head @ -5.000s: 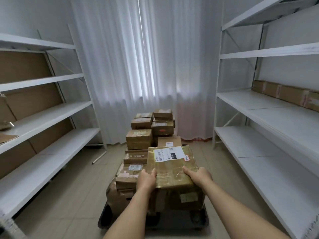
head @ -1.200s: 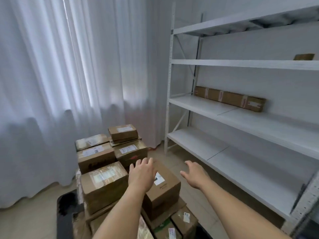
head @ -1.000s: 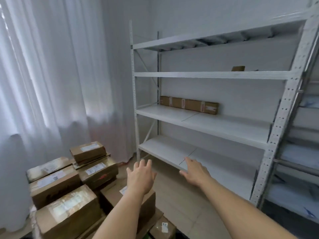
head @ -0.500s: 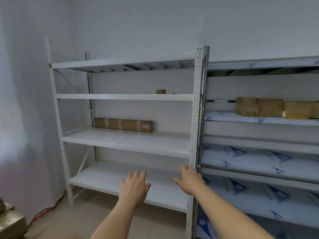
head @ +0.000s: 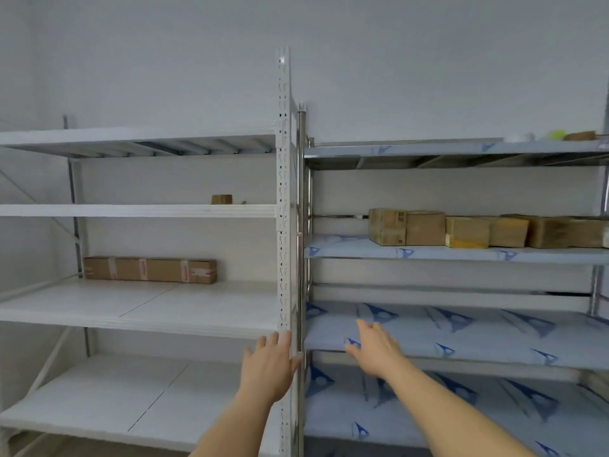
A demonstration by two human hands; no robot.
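Fingers (head: 282, 341) of the left hand (head: 268, 367) are held straight and a little spread, and nothing is gripped by them. The hand is raised with its back turned to the camera, and it is seen in front of the white post (head: 283, 192). Whether the post is touched cannot be told. Just to the right, the right hand (head: 375, 349) is stretched forward with the palm turned down and the fingers (head: 364, 326) open and relaxed, also holding nothing. It is seen over the front edge of the steel shelf (head: 494, 334), which is covered with blue-printed film. Contact cannot be confirmed. On the white rack (head: 131, 308) at the left, a long carton (head: 150, 269) is laid against the back wall, and a small brown thing (head: 221, 199) is placed one level higher. At the right, a row of cartons (head: 461, 230) is lined up on the level above the steel shelf.
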